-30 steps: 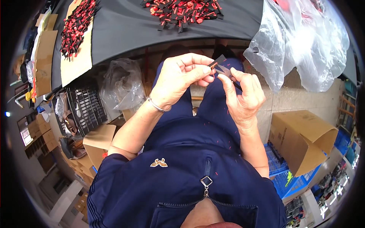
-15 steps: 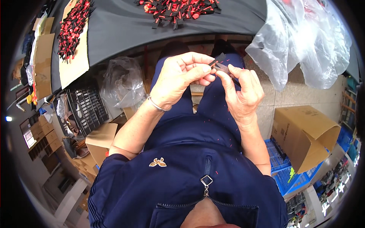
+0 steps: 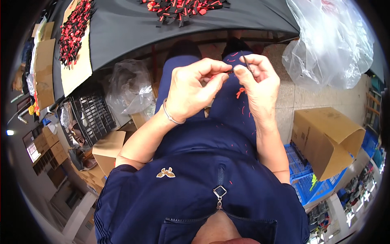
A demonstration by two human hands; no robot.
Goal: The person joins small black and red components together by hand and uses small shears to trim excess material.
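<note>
Above my lap, my left hand (image 3: 191, 87) is closed, thumb and forefinger pinching a small black and red piece (image 3: 229, 72) that is mostly hidden. Close against it, my right hand (image 3: 262, 87) also grips; its thumb and forefinger meet the same piece. A thin dark blade-like tool (image 3: 247, 64) sticks up from between the right fingers, most of it covered by them. A red cord bit (image 3: 241, 92) shows just left of my right palm, over the thigh; whether it hangs or falls I cannot tell. Short red thread scraps (image 3: 243, 110) lie on my dark blue trousers.
Ahead is a table with a black cloth (image 3: 122, 34), bearing a heap of black and red pieces (image 3: 183, 10). More pieces (image 3: 75, 34) lie on a cardboard strip (image 3: 77, 81). Clear plastic bags (image 3: 329, 49) hang at right, above a carton (image 3: 325, 138) and blue crate (image 3: 296, 166).
The tool has turned from pointing at the piece to standing upright in my right hand. My fingertips have come together at the piece. A red cord bit now shows below, with more scraps on the trousers.
</note>
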